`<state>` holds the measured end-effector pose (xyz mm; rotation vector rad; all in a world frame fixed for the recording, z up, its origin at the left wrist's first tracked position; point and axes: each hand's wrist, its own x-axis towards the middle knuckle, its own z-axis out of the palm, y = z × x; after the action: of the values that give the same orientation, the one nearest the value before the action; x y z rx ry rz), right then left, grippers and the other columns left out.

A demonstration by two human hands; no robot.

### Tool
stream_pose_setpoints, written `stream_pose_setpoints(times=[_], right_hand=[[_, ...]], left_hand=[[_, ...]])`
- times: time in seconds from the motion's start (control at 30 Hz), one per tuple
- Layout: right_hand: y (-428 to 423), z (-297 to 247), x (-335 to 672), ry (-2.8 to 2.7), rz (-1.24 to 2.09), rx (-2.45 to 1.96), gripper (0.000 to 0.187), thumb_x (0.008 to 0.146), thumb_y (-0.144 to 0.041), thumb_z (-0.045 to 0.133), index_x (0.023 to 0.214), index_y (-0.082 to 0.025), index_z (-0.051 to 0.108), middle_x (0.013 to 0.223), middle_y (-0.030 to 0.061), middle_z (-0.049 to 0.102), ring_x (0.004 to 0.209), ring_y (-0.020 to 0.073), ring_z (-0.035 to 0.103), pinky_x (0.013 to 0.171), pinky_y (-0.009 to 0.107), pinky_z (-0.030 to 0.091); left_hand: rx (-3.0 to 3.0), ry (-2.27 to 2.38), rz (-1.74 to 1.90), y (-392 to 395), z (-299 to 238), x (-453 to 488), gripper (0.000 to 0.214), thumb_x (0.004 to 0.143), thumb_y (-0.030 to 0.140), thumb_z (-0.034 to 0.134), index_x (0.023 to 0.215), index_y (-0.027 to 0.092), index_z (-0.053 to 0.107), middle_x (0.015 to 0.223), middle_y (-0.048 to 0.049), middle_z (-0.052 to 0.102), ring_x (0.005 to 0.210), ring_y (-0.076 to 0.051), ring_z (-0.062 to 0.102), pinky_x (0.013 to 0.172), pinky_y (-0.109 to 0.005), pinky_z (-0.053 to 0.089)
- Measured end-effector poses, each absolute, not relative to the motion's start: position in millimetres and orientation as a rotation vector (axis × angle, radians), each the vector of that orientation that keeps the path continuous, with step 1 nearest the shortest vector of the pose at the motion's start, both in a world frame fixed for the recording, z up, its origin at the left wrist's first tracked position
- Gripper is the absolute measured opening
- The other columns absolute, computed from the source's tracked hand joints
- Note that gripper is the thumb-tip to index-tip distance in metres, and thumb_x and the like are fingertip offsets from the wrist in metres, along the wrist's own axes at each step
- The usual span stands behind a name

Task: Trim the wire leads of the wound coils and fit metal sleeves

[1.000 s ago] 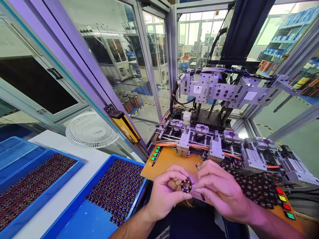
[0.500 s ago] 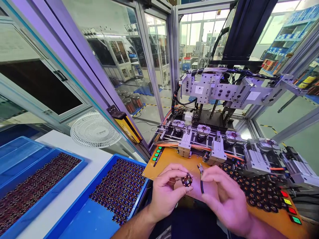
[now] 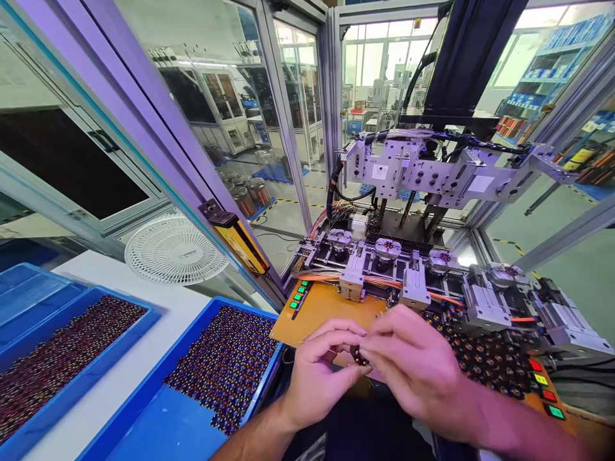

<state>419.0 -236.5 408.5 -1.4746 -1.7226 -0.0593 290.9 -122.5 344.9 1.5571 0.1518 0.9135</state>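
My left hand (image 3: 327, 371) holds a small wound stator core (image 3: 357, 353), a dark ring with copper windings, between thumb and fingers. Thin wire ends stick out to the left of that hand. My right hand (image 3: 413, 358) is closed, its fingertips pinched together against the core's right side and covering much of it. Whether they grip the core itself or a wire on it is hidden. Behind the right hand, the cutting pliers are almost wholly covered. Both hands are above the front of the orange-yellow board (image 3: 331, 314).
Many similar cores fill a blue tray (image 3: 144, 422) at left; another blue tray (image 3: 156, 314) stands beyond it. More dark cores (image 3: 490, 355) lie right of my hands. Machine fixtures (image 3: 384, 256) line the board's back. Green buttons (image 3: 298, 298) sit left. A white fan (image 3: 177, 250) stands behind the trays.
My right hand has moved left from beside the pliers onto the stator core, and its fingers have closed. The left hand keeps its hold. The whole view has shifted slightly.
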Motion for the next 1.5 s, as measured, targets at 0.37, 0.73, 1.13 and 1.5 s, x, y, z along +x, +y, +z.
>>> stream_pose_setpoints(times=[0.37,0.73,1.13,1.5], right_hand=[[-221.1,412.8,433.7,-1.480,0.363,-1.426,0.016,0.090,-0.012,0.061,0.076,-0.015,0.069,0.073,0.0013,0.061,0.069,0.0123,0.056,0.063,0.024,0.043],[-223.9,409.0,438.5,-1.277,0.571,-1.484,0.021,0.085,-0.013,0.063,0.065,-0.016,0.066,0.071,-0.0003,0.062,0.068,0.0111,0.056,0.065,0.023,0.042],[-241.5,395.2,436.4,-0.984,0.740,-1.522,0.019,0.079,-0.032,0.071,0.077,-0.018,0.058,0.075,-0.0015,0.055,0.069,0.0129,0.051,0.063,0.023,0.042],[-239.5,383.5,427.7,-1.036,0.903,-1.431,0.023,0.090,-0.034,0.064,0.074,-0.017,0.065,0.078,0.0014,0.059,0.072,0.0138,0.054,0.067,0.025,0.042]], left_hand=[[1.040,0.117,0.506,-121.1,341.4,283.5,0.034,0.064,0.011,0.085,0.095,0.020,0.076,0.104,-0.0072,0.066,0.085,-0.018,0.069,0.076,-0.029,0.058],[0.861,0.148,0.400,-128.5,348.7,286.1,0.026,0.075,0.019,0.081,0.100,0.024,0.076,0.095,-0.0033,0.074,0.074,-0.014,0.074,0.065,-0.020,0.060],[1.030,0.205,0.608,-124.4,343.1,286.2,0.018,0.078,0.019,0.078,0.095,0.025,0.079,0.103,-0.0036,0.073,0.089,-0.015,0.069,0.072,-0.021,0.059],[0.866,0.285,0.538,-126.7,352.5,290.7,0.015,0.072,0.020,0.083,0.087,0.021,0.081,0.095,-0.0046,0.075,0.076,-0.012,0.068,0.062,-0.017,0.058]])
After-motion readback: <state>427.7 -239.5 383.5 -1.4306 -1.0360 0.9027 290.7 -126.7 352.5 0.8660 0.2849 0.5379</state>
